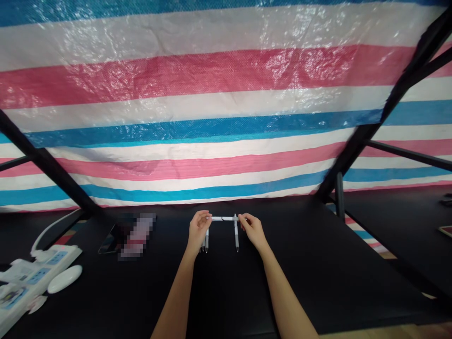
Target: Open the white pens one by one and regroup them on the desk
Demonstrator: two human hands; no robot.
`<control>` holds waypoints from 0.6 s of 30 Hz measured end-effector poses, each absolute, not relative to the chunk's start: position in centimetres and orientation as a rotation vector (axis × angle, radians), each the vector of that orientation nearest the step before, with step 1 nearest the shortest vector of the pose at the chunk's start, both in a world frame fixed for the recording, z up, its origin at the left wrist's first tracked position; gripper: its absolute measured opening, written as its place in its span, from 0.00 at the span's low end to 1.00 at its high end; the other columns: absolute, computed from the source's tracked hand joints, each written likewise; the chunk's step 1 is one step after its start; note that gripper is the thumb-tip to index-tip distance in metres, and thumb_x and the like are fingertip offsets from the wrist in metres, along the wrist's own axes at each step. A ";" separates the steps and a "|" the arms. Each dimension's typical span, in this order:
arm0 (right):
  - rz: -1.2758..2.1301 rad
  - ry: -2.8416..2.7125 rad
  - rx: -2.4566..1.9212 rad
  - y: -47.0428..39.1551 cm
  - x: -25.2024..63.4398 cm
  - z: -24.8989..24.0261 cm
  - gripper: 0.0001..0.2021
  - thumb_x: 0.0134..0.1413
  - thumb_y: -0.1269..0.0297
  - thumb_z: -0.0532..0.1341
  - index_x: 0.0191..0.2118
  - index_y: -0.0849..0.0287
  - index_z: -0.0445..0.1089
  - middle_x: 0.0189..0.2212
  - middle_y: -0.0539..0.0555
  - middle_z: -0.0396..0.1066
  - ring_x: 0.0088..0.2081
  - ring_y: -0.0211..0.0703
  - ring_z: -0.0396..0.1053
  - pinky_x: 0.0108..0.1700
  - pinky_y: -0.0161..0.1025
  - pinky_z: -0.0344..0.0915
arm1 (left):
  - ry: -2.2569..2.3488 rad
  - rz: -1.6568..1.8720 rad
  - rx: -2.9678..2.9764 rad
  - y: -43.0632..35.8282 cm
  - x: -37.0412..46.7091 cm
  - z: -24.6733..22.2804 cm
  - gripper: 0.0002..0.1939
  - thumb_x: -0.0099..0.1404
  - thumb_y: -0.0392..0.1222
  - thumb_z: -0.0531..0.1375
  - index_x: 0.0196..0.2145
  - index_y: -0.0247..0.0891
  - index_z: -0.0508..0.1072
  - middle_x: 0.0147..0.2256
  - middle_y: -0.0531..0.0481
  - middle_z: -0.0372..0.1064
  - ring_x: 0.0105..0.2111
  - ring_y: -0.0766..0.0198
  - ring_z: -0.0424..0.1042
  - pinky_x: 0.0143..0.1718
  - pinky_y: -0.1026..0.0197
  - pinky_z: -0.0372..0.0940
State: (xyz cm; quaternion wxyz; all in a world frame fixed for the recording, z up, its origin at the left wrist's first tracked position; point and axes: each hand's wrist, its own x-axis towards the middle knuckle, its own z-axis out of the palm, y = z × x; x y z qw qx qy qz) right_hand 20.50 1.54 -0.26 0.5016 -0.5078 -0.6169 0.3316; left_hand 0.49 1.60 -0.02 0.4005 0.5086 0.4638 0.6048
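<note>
A white pen (224,218) lies crosswise between my two hands, level from left to right. My left hand (198,231) pinches its left end, and my right hand (252,228) grips its right end. Below the held pen, another white pen with a grey grip (237,239) rests on the black table, pointing toward me, just left of my right hand. Beside my left hand, a few similar pens (206,244) lie close together, their tips toward me. My left fingers partly hide their upper ends.
On the left stand a white power strip (42,275) with plugs and a white oval object (65,279). A dark phone-like object (112,240) lies near a blurred patch. Black frame bars (335,165) flank the black table (226,292); a striped sheet (197,103) hangs behind.
</note>
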 end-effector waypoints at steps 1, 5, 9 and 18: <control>0.825 -1.480 -1.203 1.5 20.4 -0.2 0.18 0.52 0.48 0.54 0.24 0.59 0.66 0.16 0.48 0.61 0.19 0.36 0.58 0.22 0.33 0.55 | 1.187 1.528 1.266 1.6 0.5 0.0 0.18 0.52 0.50 0.62 0.37 0.36 0.68 0.34 0.46 0.72 0.32 0.63 0.72 0.35 0.60 0.66; 0.863 -1.428 -1.149 1.6 20.2 -0.3 0.16 0.50 0.49 0.57 0.33 0.59 0.69 0.21 0.50 0.66 0.20 0.36 0.59 0.23 0.33 0.57 | 1.283 1.460 1.232 1.5 0.6 -0.1 0.20 0.56 0.55 0.57 0.38 0.36 0.67 0.23 0.54 0.67 0.18 0.70 0.65 0.22 0.67 0.61; 0.847 -1.426 -1.130 1.7 20.1 -0.5 0.16 0.50 0.51 0.58 0.35 0.59 0.71 0.17 0.47 0.61 0.19 0.36 0.58 0.23 0.34 0.56 | 1.258 1.378 1.313 1.3 0.7 0.0 0.20 0.58 0.57 0.55 0.38 0.37 0.67 0.16 0.60 0.56 0.13 0.73 0.55 0.16 0.69 0.51; 0.940 -1.427 -1.115 1.4 19.8 -0.2 0.16 0.49 0.51 0.58 0.32 0.59 0.70 0.22 0.52 0.71 0.20 0.37 0.62 0.23 0.34 0.60 | 1.260 1.401 1.317 1.5 0.5 -0.4 0.18 0.57 0.54 0.56 0.38 0.38 0.67 0.17 0.59 0.56 0.15 0.72 0.56 0.19 0.68 0.52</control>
